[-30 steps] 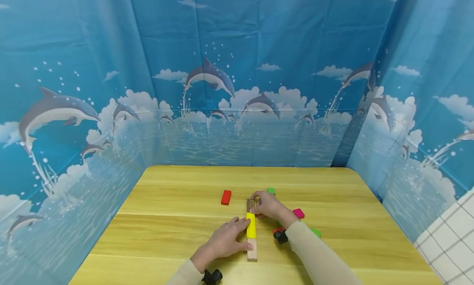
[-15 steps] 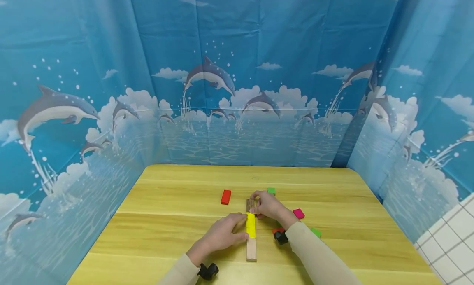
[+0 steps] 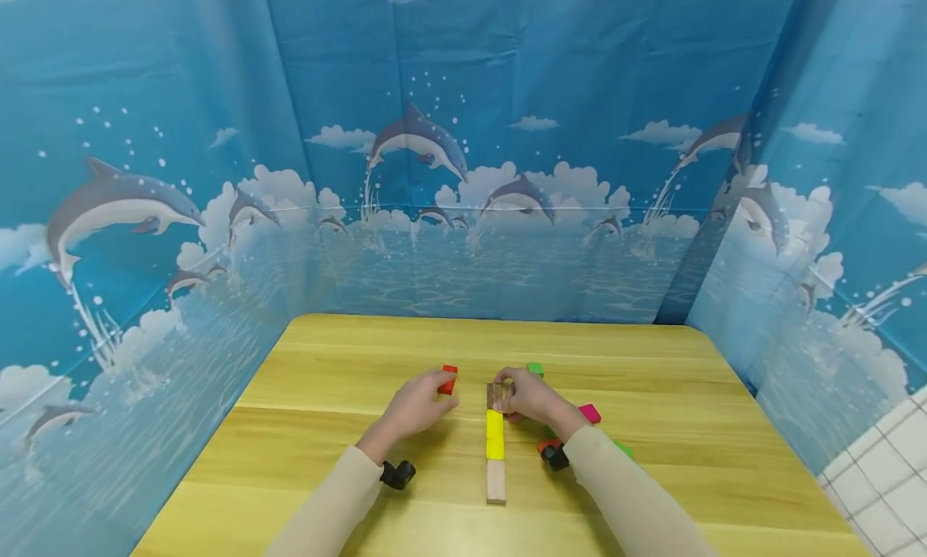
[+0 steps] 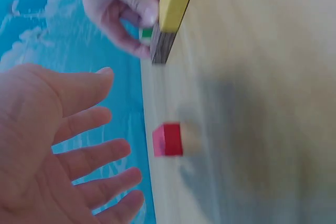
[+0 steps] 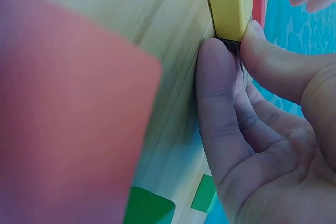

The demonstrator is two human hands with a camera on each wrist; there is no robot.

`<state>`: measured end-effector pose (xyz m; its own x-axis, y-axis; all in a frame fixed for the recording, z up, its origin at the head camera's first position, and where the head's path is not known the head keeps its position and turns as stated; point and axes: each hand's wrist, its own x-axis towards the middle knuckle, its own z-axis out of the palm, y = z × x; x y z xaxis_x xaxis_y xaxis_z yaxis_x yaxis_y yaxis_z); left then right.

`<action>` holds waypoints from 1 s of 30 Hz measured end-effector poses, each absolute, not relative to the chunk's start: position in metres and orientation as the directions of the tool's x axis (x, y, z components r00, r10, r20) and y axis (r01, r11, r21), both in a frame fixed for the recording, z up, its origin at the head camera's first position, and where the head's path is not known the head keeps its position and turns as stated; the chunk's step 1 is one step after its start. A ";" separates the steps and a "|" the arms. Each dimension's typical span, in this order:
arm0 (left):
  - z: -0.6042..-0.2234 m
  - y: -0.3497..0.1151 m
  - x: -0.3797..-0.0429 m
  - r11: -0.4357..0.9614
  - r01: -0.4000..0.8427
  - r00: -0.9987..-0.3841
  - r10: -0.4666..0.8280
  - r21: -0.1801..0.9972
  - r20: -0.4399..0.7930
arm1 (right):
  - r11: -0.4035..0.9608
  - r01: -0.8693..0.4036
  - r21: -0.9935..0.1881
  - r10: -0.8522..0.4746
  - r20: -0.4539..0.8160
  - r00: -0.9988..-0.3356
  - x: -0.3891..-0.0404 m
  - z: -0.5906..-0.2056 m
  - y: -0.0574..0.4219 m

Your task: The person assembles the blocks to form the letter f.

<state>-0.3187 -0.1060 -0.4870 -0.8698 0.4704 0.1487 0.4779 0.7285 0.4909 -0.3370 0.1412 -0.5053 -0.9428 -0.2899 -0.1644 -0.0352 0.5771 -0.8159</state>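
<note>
My left hand (image 3: 414, 406) reaches over a red block (image 3: 448, 379) at the back of the table. In the left wrist view its fingers are spread, and the red block (image 4: 172, 140) lies apart from them. A row of wooden blocks runs front to back: a pale one (image 3: 496, 483), a yellow one (image 3: 495, 435) and a dark brown one (image 3: 493, 395) at the far end. My right hand (image 3: 533, 398) holds the brown block between thumb and fingers. The right wrist view shows the thumb tip beside the end of the yellow block (image 5: 228, 6); the brown one is mostly hidden there.
Behind the right hand lies a green block (image 3: 535, 369). A magenta block (image 3: 590, 414), a red block (image 3: 548, 444) and another green block (image 3: 624, 449) lie around the right forearm, partly covered. A dolphin-print curtain (image 3: 463, 275) borders the wooden table (image 3: 326, 356).
My left hand has left the side of the yellow block and moved forward and left to the red block. The right hand stays at the brown block, and the row has kept its place.
</note>
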 end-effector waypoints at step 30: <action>-0.497 -0.115 -0.373 0.786 0.439 -0.863 0.504 0.435 -0.039 | 0.579 -0.022 -0.815 -0.288 -0.179 -0.941 -0.337 -0.503 0.141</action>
<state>-0.3733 -0.1152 -0.4967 -0.8630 0.5038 -0.0386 0.4395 0.7862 0.4345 -0.3365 0.1411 -0.5031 -0.9406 -0.2885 -0.1791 -0.0224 0.5790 -0.8150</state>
